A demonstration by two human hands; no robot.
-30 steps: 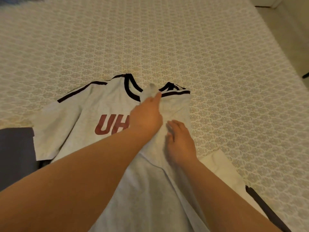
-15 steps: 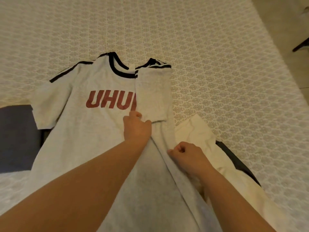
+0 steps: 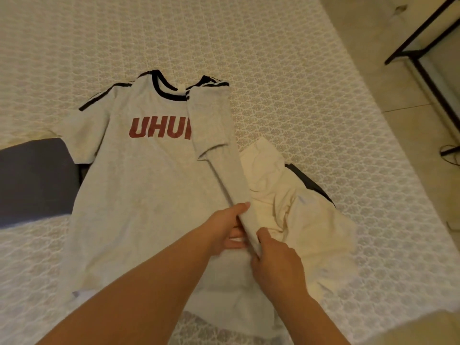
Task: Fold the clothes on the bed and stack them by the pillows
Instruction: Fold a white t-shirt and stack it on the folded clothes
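Far left, a dark blue garment [image 3: 34, 178] lies flat on the bed [image 3: 311, 100], partly under the grey T-shirt [image 3: 139, 185]. That shirt is spread face up in the middle, red letters across the chest, black trim at the collar, its right side folded in over the front. My left hand [image 3: 224, 229] grips that folded edge low down, thumb on top, fingers tucked beneath the cloth. Just beside it my right hand [image 3: 276, 262] pinches the same fold from the other side, I think, though the fingertips are hidden. To the right, a crumpled cream garment [image 3: 293, 207] touches the shirt, 1 dark piece [image 3: 308, 183] peeking out behind it. Beyond the bed's edge stands a black frame [image 3: 423, 51] on the floor.
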